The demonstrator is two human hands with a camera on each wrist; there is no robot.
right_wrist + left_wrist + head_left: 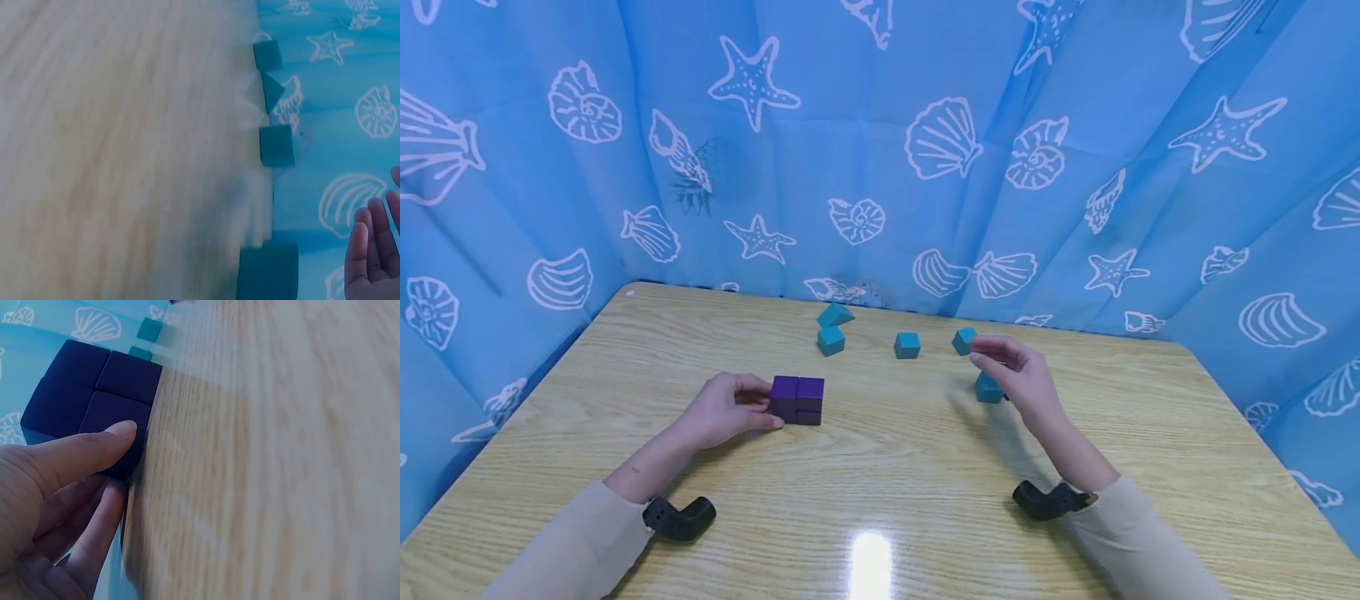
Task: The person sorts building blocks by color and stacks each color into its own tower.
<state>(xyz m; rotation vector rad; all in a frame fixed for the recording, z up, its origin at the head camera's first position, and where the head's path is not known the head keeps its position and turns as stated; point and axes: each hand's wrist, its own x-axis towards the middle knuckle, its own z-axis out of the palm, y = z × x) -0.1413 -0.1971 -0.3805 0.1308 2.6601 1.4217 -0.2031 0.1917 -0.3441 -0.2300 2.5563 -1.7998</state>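
On the table's left part stands a compact group of purple blocks (797,400), stacked two wide and two high. My left hand (726,412) holds the group at its left side; in the left wrist view the thumb (112,434) lies on the face of a lower block, with other fingers behind. Over to the right, my right hand (1018,379) hovers above a teal cube (988,388), fingers loosely bent and nothing held. The right wrist view has that hand's fingers (375,244) apart from the nearest teal cube (269,272).
Farther back on the wooden table (887,467) lie a teal triangular block (835,315), a teal cube (831,341) in front of it, a middle teal cube (907,345) and another teal cube (964,341) beside the right fingertips. A blue shell-patterned curtain (865,150) hangs behind.
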